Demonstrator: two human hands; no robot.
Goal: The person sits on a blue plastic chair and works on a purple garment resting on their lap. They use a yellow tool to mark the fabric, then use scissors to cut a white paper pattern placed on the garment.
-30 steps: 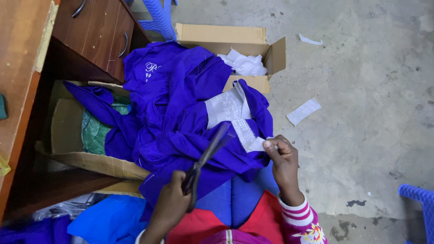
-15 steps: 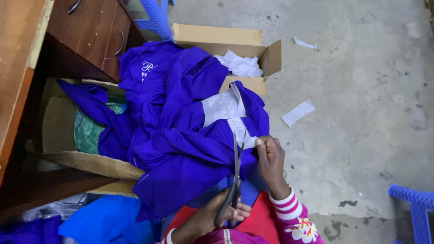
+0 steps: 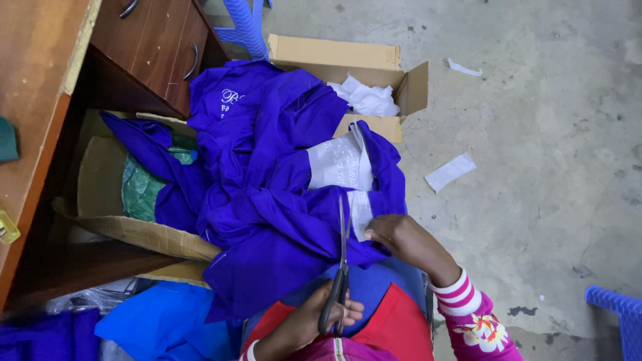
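Purple garment [image 3: 281, 194]: a heap across the person's lap, spilling up over the cardboard boxes; how many garments make up the heap cannot be told. One white panel [image 3: 338, 164] on it, with a narrow white strip [image 3: 361, 214] running down from the panel.

Scissors [image 3: 341, 267]: one pair, dark handles, blades nearly together, pointing up along the strip's left edge.

Left hand [image 3: 314, 321]: fingers through the scissor handles, curled about them. Right hand [image 3: 401, 237]: fingertips pinching the purple cloth just beside the lower end of the strip; striped cuff with a flower print at the wrist.

Cardboard boxes, count 2. Far box [image 3: 348, 57], flaps open: holds crumpled white scraps [image 3: 368, 100], partly covered by the garment. Near box [image 3: 100, 187], under the desk: holds a green bag [image 3: 140, 194] and part of the purple heap.

Floor: two loose white strips, one [image 3: 450, 172] near the far box, one smaller [image 3: 463, 67] further off.

Wooden desk [image 3: 40, 100] at left, two drawer handles visible.
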